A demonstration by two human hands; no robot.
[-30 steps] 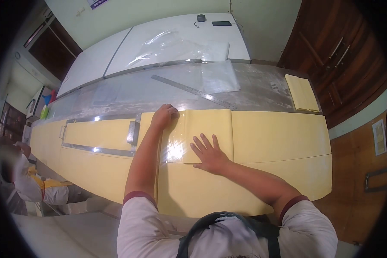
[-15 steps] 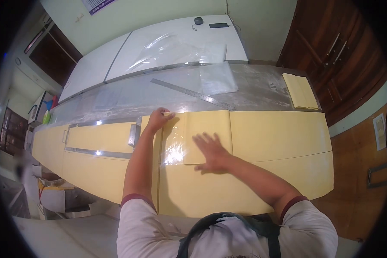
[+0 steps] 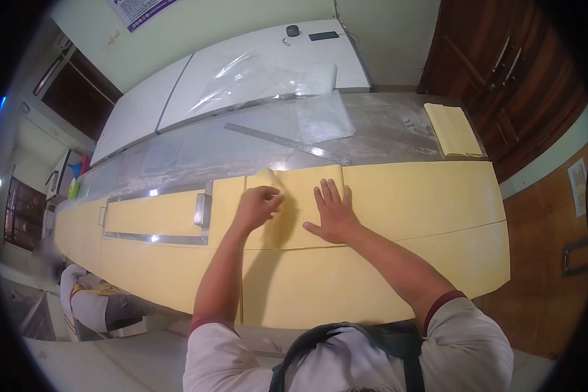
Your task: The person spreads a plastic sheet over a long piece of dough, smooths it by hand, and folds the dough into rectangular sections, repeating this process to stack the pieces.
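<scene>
Yellow sheet material (image 3: 431, 202) covers the near part of the long table. My left hand (image 3: 261, 206) is curled with fingers pinched together at a raised, curling edge of a folded yellow piece (image 3: 293, 232); the edge bends up just beyond the fingers. My right hand (image 3: 335, 212) lies flat with its fingers spread on the right part of that folded piece. Left of my left hand, a metal frame with a handle block (image 3: 203, 209) rests on the yellow sheet.
A metal ruler (image 3: 277, 139) and a clear plastic sheet (image 3: 326, 121) lie beyond the yellow material. A folded yellow piece (image 3: 452, 130) sits at the far right. Behind is a white surface (image 3: 144, 104). Another person (image 3: 88, 300) is at the lower left.
My left hand has come down and right from the far edge, and the folded piece's edge has lifted. The shiny clear film beside it no longer shows. My right hand has shifted slightly right.
</scene>
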